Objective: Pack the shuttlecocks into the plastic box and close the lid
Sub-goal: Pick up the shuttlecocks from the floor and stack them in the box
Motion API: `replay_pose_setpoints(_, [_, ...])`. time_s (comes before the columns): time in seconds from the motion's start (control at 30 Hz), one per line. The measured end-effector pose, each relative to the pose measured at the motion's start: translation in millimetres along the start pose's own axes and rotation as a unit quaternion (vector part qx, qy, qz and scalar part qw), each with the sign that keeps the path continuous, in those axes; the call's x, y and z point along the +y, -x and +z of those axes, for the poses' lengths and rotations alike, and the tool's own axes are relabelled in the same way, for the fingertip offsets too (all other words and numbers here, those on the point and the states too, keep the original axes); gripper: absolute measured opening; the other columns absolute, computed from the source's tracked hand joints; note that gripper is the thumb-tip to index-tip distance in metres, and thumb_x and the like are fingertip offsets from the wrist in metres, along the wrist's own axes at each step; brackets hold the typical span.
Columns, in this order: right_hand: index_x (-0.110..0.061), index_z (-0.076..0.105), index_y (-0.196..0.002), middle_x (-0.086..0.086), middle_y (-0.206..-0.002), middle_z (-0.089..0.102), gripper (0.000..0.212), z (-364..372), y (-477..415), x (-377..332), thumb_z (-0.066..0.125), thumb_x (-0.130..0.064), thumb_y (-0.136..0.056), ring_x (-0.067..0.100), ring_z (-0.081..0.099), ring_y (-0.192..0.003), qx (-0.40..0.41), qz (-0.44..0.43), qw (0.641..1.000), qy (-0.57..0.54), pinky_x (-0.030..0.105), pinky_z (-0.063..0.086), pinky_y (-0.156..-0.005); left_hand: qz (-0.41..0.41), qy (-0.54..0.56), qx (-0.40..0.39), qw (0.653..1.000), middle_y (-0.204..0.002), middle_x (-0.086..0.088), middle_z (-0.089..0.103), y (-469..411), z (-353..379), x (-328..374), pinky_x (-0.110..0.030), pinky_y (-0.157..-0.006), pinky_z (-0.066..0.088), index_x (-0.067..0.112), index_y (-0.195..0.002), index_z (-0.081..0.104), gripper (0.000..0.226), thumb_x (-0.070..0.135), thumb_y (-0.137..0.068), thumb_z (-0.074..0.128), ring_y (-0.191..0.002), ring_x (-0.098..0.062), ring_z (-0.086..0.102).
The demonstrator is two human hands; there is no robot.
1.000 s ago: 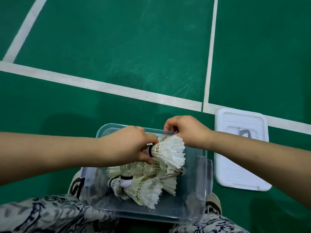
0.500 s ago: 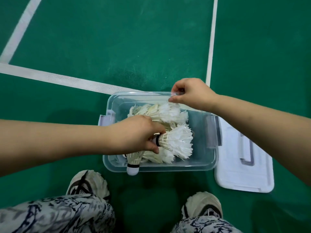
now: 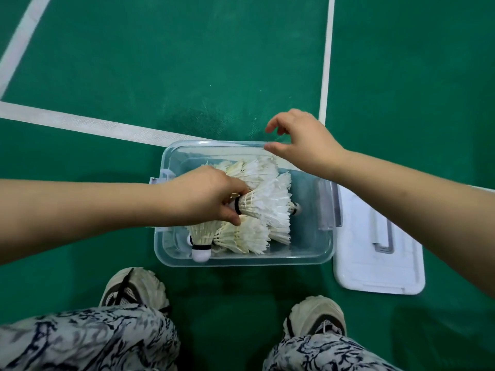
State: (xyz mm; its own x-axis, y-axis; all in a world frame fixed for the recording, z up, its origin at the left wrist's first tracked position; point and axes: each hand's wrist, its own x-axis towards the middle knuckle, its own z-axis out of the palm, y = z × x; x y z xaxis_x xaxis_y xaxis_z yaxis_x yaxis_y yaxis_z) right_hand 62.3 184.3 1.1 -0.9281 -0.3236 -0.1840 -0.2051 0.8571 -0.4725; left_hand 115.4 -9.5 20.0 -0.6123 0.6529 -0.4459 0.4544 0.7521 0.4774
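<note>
A clear plastic box (image 3: pixel 308 253) stands on the green floor in front of my feet. Several white feather shuttlecocks (image 3: pixel 241 235) lie piled inside it. My left hand (image 3: pixel 206 196) reaches into the box and grips one shuttlecock (image 3: pixel 267 203) by its cork end, feathers pointing right, just above the pile. My right hand (image 3: pixel 302 141) hovers over the box's far right corner with fingers spread, holding nothing. The white lid (image 3: pixel 375 253) lies flat on the floor just right of the box.
White court lines (image 3: pixel 80 124) cross the green floor behind the box. My two shoes (image 3: pixel 134 290) and patterned trouser legs (image 3: pixel 88 341) are close below the box.
My right hand has let go of the box's far rim and lifted with fingers apart. The left hand has lowered the held shuttlecock further into the box.
</note>
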Motion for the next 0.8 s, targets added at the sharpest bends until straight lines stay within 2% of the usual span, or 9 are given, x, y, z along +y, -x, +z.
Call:
replay_pose_setpoints(0.13, [-0.022,0.056,-0.088,-0.003,-0.088,0.054,0.008,-12,34,-17,0.058,-0.030,-0.087,0.018,0.051,-0.088,0.058,-0.020,0.996,-0.063,0.030,0.040,-0.078,-0.018,0.000,0.007,1.000,-0.062,0.019,0.039,0,-5,2,-0.023,-0.053,0.028,0.020,-0.108,0.057,0.042,0.039,-0.074,0.070,-0.066,-0.012,0.040])
replay_pose_setpoints(0.2, [-0.023,0.052,-0.078,-0.006,-0.077,0.052,0.015,-11,56,-25,0.054,-0.033,-0.089,0.015,0.048,-0.078,0.060,-0.025,0.994,-0.089,0.026,0.036,-0.068,-0.030,0.000,0.012,0.999,-0.063,0.018,0.039,0,-7,2,-0.025,-0.054,0.029,0.020,-0.112,0.056,0.046,0.042,-0.074,0.069,-0.066,-0.013,0.041])
replay_pose_setpoints(0.33, [-0.015,0.058,-0.069,-0.001,-0.068,0.057,0.051,-5,85,-30,0.034,-0.057,-0.084,0.016,0.050,-0.068,0.046,-0.018,0.993,-0.105,0.035,0.041,-0.063,-0.040,-0.002,0.024,0.999,-0.062,0.018,0.040,1,-7,1,-0.013,-0.052,0.027,0.018,-0.113,0.056,0.048,0.043,-0.074,0.069,-0.067,-0.015,0.043])
replay_pose_setpoints(0.43, [-0.018,0.057,-0.066,-0.004,-0.065,0.056,0.051,-3,92,-30,0.036,-0.063,-0.079,0.014,0.050,-0.065,0.040,0.003,0.992,-0.118,0.038,0.045,-0.063,-0.044,-0.004,0.028,0.999,-0.061,0.018,0.040,1,-5,3,-0.013,-0.050,0.026,0.018,-0.111,0.057,0.047,0.042,-0.074,0.069,-0.060,-0.010,0.042])
replay_pose_setpoints(0.5, [-0.024,0.055,-0.064,-0.008,-0.062,0.053,0.037,-1,94,-32,0.047,-0.058,-0.077,0.012,0.050,-0.063,0.027,0.010,0.991,-0.134,0.037,0.045,-0.062,-0.043,-0.002,0.032,0.999,-0.060,0.019,0.040,0,-3,4,-0.012,-0.049,0.024,0.019,-0.110,0.058,0.046,0.042,-0.073,0.069,-0.056,-0.001,0.039])
replay_pose_setpoints(0.57, [-0.025,0.054,-0.062,-0.009,-0.058,0.049,0.026,1,96,-35,0.051,-0.046,-0.077,0.009,0.047,-0.059,0.012,0.012,0.988,-0.156,0.036,0.043,-0.061,-0.041,-0.006,0.032,0.999,-0.060,0.019,0.040,-1,-3,6,-0.011,-0.049,0.023,0.019,-0.111,0.058,0.046,0.042,-0.073,0.070,-0.058,-0.006,0.040])
replay_pose_setpoints(0.67, [-0.027,0.050,-0.057,-0.009,-0.055,0.047,0.021,1,96,-38,0.051,-0.037,-0.076,0.008,0.045,-0.056,0.011,0.016,0.984,-0.176,0.032,0.039,-0.060,-0.038,-0.010,0.029,0.999,-0.060,0.018,0.040,-3,-2,8,-0.010,-0.049,0.023,0.020,-0.113,0.057,0.047,0.041,-0.073,0.069,-0.066,-0.012,0.042])
replay_pose_setpoints(0.8, [-0.022,0.050,-0.052,-0.007,-0.048,0.044,0.021,-1,100,-32,0.053,-0.027,-0.072,0.008,0.042,-0.052,0.022,0.027,0.979,-0.201,0.023,0.035,-0.053,-0.035,-0.003,0.040,0.999,-0.060,0.018,0.040,-4,-2,11,-0.010,-0.050,0.024,0.026,-0.121,0.054,0.052,0.040,-0.074,0.069,-0.060,-0.008,0.041])
